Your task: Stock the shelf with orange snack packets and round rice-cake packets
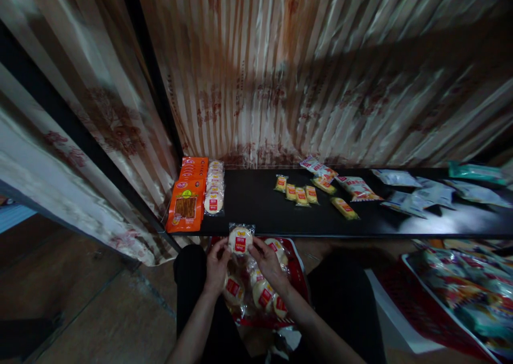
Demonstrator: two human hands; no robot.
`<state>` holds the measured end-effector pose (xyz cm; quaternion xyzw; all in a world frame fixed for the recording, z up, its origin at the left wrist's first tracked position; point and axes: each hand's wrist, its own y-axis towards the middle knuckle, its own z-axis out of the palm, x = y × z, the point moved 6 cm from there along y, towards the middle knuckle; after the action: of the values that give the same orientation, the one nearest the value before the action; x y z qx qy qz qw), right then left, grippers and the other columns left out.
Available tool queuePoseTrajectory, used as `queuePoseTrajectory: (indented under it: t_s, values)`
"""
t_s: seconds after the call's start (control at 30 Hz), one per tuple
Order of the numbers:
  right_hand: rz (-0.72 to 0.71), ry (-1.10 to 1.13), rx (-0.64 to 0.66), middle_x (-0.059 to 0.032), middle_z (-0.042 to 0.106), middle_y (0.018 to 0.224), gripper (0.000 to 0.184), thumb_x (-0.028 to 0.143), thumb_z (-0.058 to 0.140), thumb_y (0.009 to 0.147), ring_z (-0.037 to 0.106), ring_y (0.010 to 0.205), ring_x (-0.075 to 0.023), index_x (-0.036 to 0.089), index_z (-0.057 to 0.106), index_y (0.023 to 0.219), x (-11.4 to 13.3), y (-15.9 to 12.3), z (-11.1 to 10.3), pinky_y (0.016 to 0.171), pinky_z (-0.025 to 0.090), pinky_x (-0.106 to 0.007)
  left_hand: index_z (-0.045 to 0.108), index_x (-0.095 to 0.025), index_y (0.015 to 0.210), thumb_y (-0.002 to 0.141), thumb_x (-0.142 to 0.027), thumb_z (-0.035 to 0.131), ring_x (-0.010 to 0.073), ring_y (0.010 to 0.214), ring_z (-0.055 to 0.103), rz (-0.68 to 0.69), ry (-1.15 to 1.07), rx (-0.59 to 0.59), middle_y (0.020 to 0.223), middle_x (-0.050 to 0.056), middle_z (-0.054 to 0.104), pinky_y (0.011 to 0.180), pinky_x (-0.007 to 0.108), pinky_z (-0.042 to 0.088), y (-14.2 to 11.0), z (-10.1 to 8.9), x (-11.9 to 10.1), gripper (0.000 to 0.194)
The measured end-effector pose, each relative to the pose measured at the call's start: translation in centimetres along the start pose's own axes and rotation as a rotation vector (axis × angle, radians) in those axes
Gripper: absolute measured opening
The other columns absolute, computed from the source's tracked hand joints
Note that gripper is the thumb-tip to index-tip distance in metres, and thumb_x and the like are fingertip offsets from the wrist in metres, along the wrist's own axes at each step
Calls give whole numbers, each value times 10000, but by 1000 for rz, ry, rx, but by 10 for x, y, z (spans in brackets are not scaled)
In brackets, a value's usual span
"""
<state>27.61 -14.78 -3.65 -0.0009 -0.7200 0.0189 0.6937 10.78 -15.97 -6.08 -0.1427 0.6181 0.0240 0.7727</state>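
Observation:
Between my two hands is a round white rice cracker in a clear wrapper (240,241) with a red label. My left hand (217,262) pinches its left edge and my right hand (267,260) its right edge. It is held above a red basket (300,262) between my legs, where several similar wrapped crackers (262,294) lie. Beyond my hands, on the black shelf (248,203), an overlapping row of the same crackers (214,201) lies beside orange snack packets (185,203).
Small yellow packets (301,195), red-and-white bags (358,188) and pale bags (435,192) lie scattered along the shelf. A second basket (417,284) full of packets stands at the right. A black post (152,75) rises at the left before a patterned curtain (256,75).

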Motion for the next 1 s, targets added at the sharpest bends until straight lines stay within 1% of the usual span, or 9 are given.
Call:
queuePoseTrajectory:
  t_s: [0.1,0.2,0.3,0.4,0.57,0.63,0.73,0.87,1.0]
  values:
    - [-24,-19,-15,-64,702,1014,362,460,609,766,627,926,-254,230,667,1040,-1,11,8,836,486,-379,654,-207,996,703,-349,645,172,756,585,113,119,-34,822,32,645,733,284,462,7,-7,-13,326]
    - [-48,-44,-29,-59,706,1000,346,437,618,755,632,911,-250,230,672,1028,0,20,14,839,485,-376,628,-219,1058,721,-283,620,183,792,589,186,198,-100,822,30,644,803,302,444,12,-15,-20,343]
    - [-46,-62,-39,-52,707,1000,354,427,622,743,632,915,-248,232,673,1033,1,27,20,850,483,-376,640,-225,1037,718,-238,609,201,835,587,264,269,-146,855,40,649,842,318,425,12,-19,-30,321]
    - [-31,-71,-54,-43,707,1009,356,419,625,728,626,939,-250,243,677,1033,3,33,23,864,480,-381,651,-230,1000,735,-193,562,216,889,579,347,348,-149,937,62,645,865,330,417,11,-18,-40,282]
    - [-58,-102,-37,-43,708,994,339,397,609,736,630,924,-244,239,680,1028,7,48,30,857,483,-375,616,-234,1077,750,-140,509,231,956,573,409,462,-138,1008,83,630,897,356,418,15,-16,-49,358]
    - [-72,-114,-44,-44,708,996,334,392,600,742,631,924,-241,236,681,1025,8,55,32,853,485,-370,611,-227,1096,747,-129,508,243,1014,561,448,508,-151,1046,94,626,936,373,404,17,-16,-52,377]
    - [-95,-131,-44,-47,708,998,336,389,587,746,636,912,-235,226,678,1025,11,64,37,848,489,-367,614,-205,1097,743,-108,501,259,1137,507,553,590,-183,1113,105,611,1008,401,360,21,-17,-58,384]
    - [-132,-162,-30,-57,710,975,347,369,554,756,642,905,-231,198,665,1036,16,77,48,844,495,-372,579,-153,1139,780,-92,440,271,1221,435,700,832,-229,1114,105,609,1030,467,349,26,-15,-66,390]
    - [-154,-219,-44,-41,714,970,314,341,545,770,645,904,-216,217,666,1031,17,86,57,836,504,-356,530,-125,1188,809,-87,418,281,1265,386,800,1035,-284,1145,116,592,1046,501,331,28,-15,-70,398]
